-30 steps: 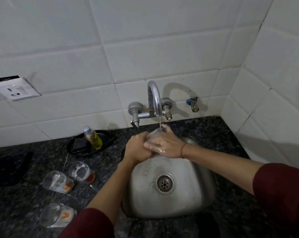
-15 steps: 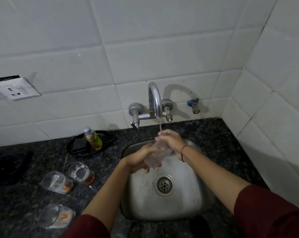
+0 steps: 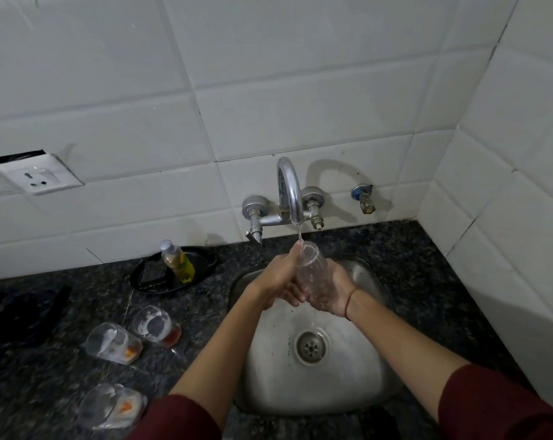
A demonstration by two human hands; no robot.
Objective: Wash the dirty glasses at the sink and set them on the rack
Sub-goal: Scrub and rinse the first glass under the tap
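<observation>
Over the steel sink [image 3: 357, 398] both hands hold one clear glass [image 3: 313, 271], mouth up under the running tap [image 3: 289, 188]. My left hand [image 3: 278, 277] wraps its left side and my right hand [image 3: 332, 293] cups it from below and the right. Water falls into the glass's mouth. Three dirty glasses with orange residue lie on the dark counter to the left: one [image 3: 156, 325] nearest the sink, one [image 3: 113, 342] beside it, one [image 3: 110, 406] at the front. No rack is in view.
A black dish [image 3: 148, 274] holding a yellow soap bottle [image 3: 177, 261] sits against the wall left of the sink. A dark cloth [image 3: 21, 312] lies at the far left. A wall socket [image 3: 37, 176] and a small valve [image 3: 364, 198] are on the tiles.
The glass has been turned from tilted low in the basin to upright and raised under the stream. My left hand shifted up along its side.
</observation>
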